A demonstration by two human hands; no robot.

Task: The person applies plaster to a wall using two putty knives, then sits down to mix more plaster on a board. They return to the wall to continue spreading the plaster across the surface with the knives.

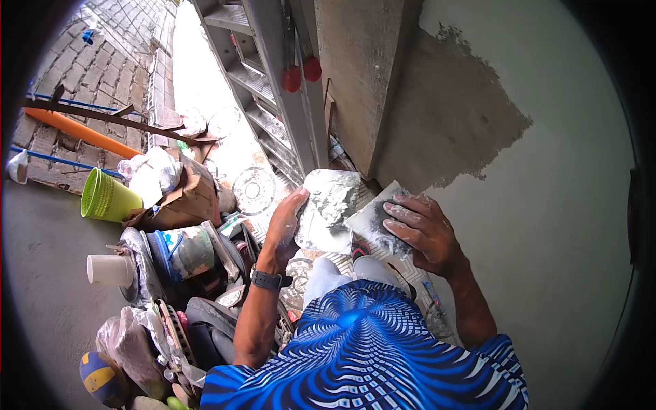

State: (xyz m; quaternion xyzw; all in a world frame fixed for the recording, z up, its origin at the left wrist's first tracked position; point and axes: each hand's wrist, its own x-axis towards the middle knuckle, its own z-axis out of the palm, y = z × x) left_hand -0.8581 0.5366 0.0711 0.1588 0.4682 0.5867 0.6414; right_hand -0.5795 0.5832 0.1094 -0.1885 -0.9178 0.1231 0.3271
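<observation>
My left hand [285,222] grips the edge of a white, round-cornered plate [316,238] in front of my body. A heap of wet, pale putty [335,198] lies on it. In my right hand [432,236], fingers closed over its back, is a flat rectangular spreader [374,220], smeared white with a dark patch. Its near corner overlaps the right side of the plate in this view. White smears cover the fingers of both hands.
To the right, a wall carries a smooth pale coat [547,225] around a bare grey patch [451,109]. An aluminium ladder [263,82] stands ahead beside a concrete pillar [355,75]. Clutter at left includes a green basket [109,195], a paint bucket [184,253] and a ball [104,378].
</observation>
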